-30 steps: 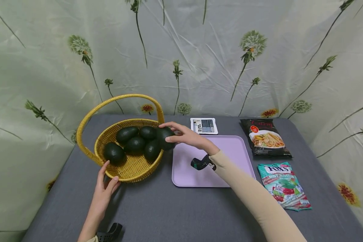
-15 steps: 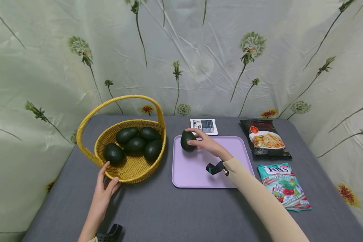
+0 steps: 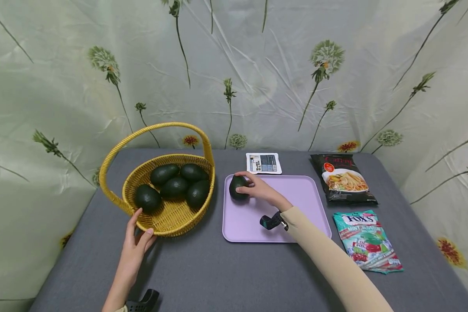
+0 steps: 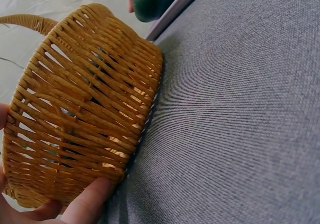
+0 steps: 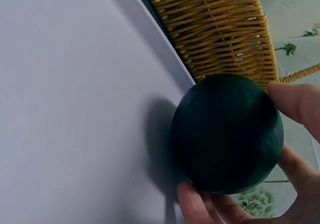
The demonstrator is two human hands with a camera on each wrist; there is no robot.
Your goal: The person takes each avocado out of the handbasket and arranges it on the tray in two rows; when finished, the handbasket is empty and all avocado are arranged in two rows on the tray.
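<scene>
In the head view, my right hand (image 3: 259, 190) grips a dark green avocado (image 3: 238, 187) over the back left part of a lilac tray (image 3: 273, 232). The right wrist view has thumb and fingers around this avocado (image 5: 227, 134), its shadow falling on the tray; whether it touches the tray I cannot tell. My left hand (image 3: 134, 247) holds the near left side of a yellow wicker basket (image 3: 179, 227) by its rim and wall. Several more avocados (image 3: 174, 187) lie in the basket. In the left wrist view, the thumb (image 4: 90, 201) presses low on the woven wall.
Behind the tray lies a small white packet (image 3: 263, 163). To the tray's right are a black noodle packet (image 3: 344, 178) and a teal candy bag (image 3: 368, 241). The basket's tall handle (image 3: 160, 125) arches above it. A floral curtain (image 3: 273, 78) hangs behind the grey table (image 3: 218, 277).
My right hand has carried the avocado from the basket's right rim rightward over the tray, then slightly left and lower. The left hand stays on the basket.
</scene>
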